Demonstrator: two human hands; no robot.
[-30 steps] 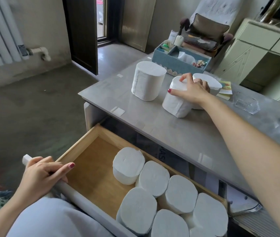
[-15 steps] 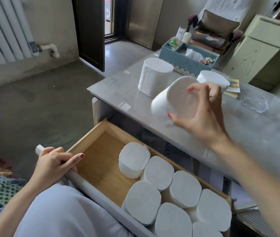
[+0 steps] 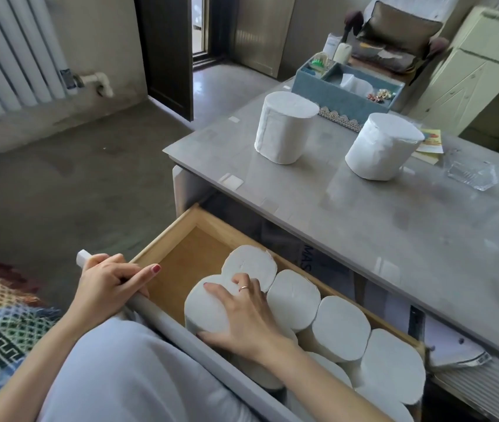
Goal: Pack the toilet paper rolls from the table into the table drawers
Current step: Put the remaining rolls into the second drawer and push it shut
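The wooden drawer [image 3: 178,236] stands pulled out below the grey table [image 3: 394,226]. Several white toilet paper rolls fill its right part, upright and packed close. My right hand [image 3: 242,312] lies on top of one roll [image 3: 204,312] at the drawer's front edge, fingers and thumb clasped around it. My left hand [image 3: 108,284] grips the drawer's white front rail [image 3: 150,312] near its left end. Two wrapped rolls stay upright on the table: one [image 3: 284,129] at the far left corner, the other [image 3: 382,147] to its right.
A blue organiser box [image 3: 336,99] with tissues and small items sits at the table's far edge. A clear glass dish [image 3: 470,175] and a card [image 3: 430,141] lie right of the rolls. The drawer's left part shows bare wood. A patterned rug lies at my left.
My right hand lifted a roll off the table, carried it down and toward me, and now presses it into the drawer's front row. The left hand stayed on the rail.
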